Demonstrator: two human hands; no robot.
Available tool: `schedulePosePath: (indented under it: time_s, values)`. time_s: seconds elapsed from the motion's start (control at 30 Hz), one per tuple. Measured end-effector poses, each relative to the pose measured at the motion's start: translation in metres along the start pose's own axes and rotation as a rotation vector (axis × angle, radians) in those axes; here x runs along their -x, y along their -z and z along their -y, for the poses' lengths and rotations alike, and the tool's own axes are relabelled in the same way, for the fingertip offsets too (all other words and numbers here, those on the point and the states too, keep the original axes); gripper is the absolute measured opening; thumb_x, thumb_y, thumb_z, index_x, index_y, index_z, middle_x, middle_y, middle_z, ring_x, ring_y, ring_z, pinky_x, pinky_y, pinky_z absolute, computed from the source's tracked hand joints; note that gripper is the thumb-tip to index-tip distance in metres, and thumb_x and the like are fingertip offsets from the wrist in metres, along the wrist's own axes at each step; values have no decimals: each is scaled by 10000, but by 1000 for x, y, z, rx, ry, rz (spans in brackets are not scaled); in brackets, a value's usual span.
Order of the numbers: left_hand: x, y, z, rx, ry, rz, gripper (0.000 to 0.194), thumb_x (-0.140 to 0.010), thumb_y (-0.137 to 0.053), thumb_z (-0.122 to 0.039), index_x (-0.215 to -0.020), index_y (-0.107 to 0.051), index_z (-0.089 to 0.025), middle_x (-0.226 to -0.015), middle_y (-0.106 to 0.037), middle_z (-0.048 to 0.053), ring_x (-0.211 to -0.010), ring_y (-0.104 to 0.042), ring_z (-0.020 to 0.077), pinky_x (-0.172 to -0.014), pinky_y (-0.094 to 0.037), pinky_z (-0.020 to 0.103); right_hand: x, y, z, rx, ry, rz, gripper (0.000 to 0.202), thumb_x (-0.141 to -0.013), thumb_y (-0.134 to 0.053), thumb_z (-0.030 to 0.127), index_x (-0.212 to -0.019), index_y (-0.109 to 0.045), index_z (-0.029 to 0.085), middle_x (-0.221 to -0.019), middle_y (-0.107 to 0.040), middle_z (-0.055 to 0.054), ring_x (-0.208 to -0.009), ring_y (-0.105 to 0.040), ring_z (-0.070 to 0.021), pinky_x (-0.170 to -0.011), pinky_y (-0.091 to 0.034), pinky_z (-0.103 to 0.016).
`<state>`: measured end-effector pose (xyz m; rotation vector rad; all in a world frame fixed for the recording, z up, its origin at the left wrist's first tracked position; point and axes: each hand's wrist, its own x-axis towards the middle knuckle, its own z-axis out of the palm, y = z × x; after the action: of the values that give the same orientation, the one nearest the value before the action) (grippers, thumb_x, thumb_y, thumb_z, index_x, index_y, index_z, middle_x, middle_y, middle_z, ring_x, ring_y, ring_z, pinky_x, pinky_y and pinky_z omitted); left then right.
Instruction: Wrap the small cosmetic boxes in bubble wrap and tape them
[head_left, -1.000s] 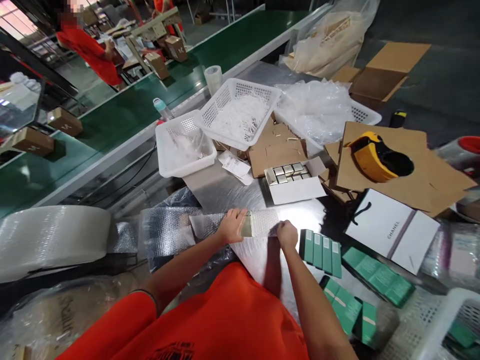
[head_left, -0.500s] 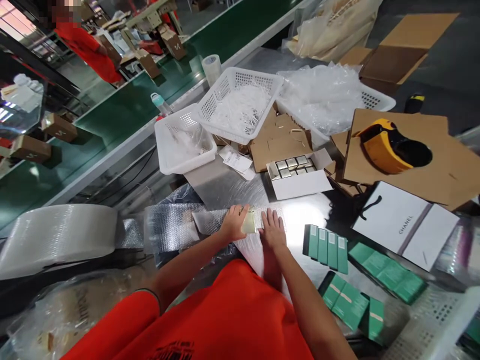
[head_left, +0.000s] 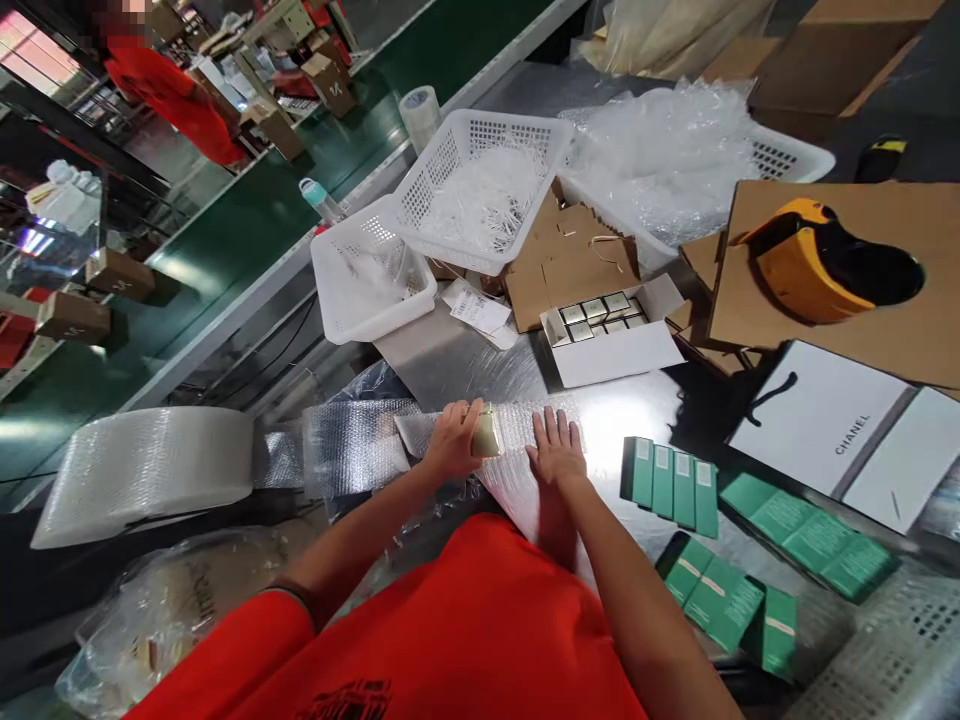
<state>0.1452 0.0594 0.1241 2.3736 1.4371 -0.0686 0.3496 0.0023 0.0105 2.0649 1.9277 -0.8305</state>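
A strip of bubble wrap (head_left: 517, 427) lies across the metal table in front of me. On it rests a small gold box (head_left: 487, 436), with my left hand (head_left: 454, 438) closed around its left side. My right hand (head_left: 557, 446) lies flat on the strip to the right of the box, fingers spread, holding nothing. Leftward the wrap continues over dark plastic to a big bubble wrap roll (head_left: 150, 470). Beyond my hands stands an open white carton (head_left: 619, 352) with several similar gold-topped boxes in it.
Several green boxes (head_left: 670, 480) lie to the right, near a white paper bag (head_left: 817, 430). An orange-and-black tape dispenser (head_left: 814, 265) sits on cardboard. White baskets (head_left: 373, 315) stand at the back, before a green conveyor (head_left: 247, 215). A co-worker in red (head_left: 172, 95) is beyond it.
My left hand and the gold box have shifted slightly left along the bubble wrap. My right hand is now farther from the box, leaving a wider stretch of wrap between them. The view has turned slightly.
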Motion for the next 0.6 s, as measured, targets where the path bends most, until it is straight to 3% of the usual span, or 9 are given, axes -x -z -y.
schedulePosePath:
  time_s: [0.6]
  values:
    - [-10,-8,-4,-43,-37,65,958,-679,-767,-416,-1500,-315,-214,-1323,-507,140,-1233,-460,336,-1039,-403,463,2,5,2,-4,-5,27,679,-1003,-299,422,-1607,-95,190,-1672,54,-72,-1538,75,-273,-1235,43,-516]
